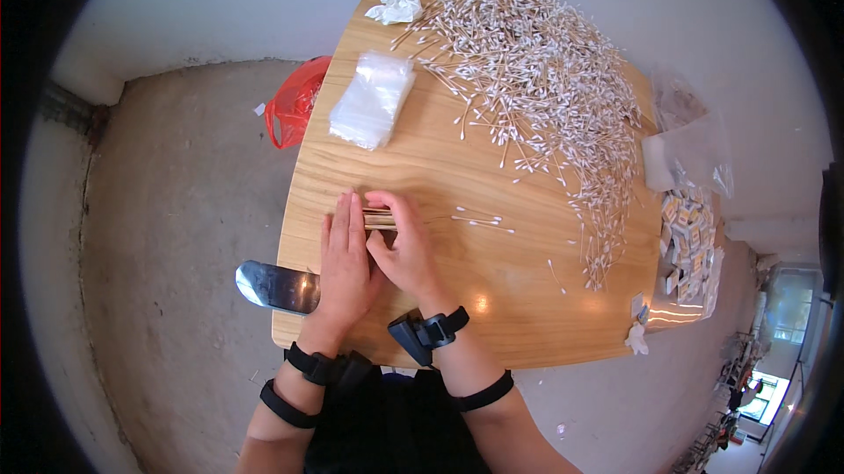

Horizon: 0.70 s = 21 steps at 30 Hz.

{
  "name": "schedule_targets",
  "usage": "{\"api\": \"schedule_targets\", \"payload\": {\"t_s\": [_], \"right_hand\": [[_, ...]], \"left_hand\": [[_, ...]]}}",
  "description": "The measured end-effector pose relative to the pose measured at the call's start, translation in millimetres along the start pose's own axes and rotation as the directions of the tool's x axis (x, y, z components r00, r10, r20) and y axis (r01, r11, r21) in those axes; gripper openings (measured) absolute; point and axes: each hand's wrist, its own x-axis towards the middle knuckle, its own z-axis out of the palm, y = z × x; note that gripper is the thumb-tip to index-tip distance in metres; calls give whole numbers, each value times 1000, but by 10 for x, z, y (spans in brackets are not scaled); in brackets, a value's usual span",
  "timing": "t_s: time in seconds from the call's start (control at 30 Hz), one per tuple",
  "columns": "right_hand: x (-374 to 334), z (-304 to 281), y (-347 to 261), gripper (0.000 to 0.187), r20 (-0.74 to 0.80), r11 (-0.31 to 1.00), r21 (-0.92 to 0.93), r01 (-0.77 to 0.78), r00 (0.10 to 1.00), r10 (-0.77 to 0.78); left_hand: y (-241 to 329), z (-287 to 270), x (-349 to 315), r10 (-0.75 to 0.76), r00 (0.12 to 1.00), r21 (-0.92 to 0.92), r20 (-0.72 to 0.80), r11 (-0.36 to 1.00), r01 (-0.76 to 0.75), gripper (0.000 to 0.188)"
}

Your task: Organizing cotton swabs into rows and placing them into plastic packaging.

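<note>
Near the table's front left, my right hand [406, 250] curls its fingers and thumb around a small bundle of cotton swabs [380, 220]; only the brown sticks show clearly between my hands. My left hand [346, 254] holds its fingers stretched out and together, laid against the left end of the bundle. Beside the left wrist lies a shiny metal strip [277, 287] with a rounded end, jutting past the table's left edge; its other end is hidden by the hand. To the right of my hands, a few loose cotton swabs [482, 221] lie on the wood.
A large heap of cotton swabs [545, 61] covers the far right of the wooden table [457, 171]. Clear plastic bags [373, 100] are stacked at far left, near crumpled white tissue [397, 4]. A red bag [299, 100] sits beyond the left edge; many small packs [688, 237] stand off the right.
</note>
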Motion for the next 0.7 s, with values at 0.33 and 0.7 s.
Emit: {"api": "schedule_targets", "payload": {"t_s": [0.33,0.7], "right_hand": [[11,62,64,48,-20,997,61,47,999,-45],[-28,125,67,26,-203,1000,30,-10,979,16]], "left_hand": [[-111,29,88,29,999,-209,-25,977,-33,67],[-71,72,108,15,980,-248,-200,967,-65,42]]}}
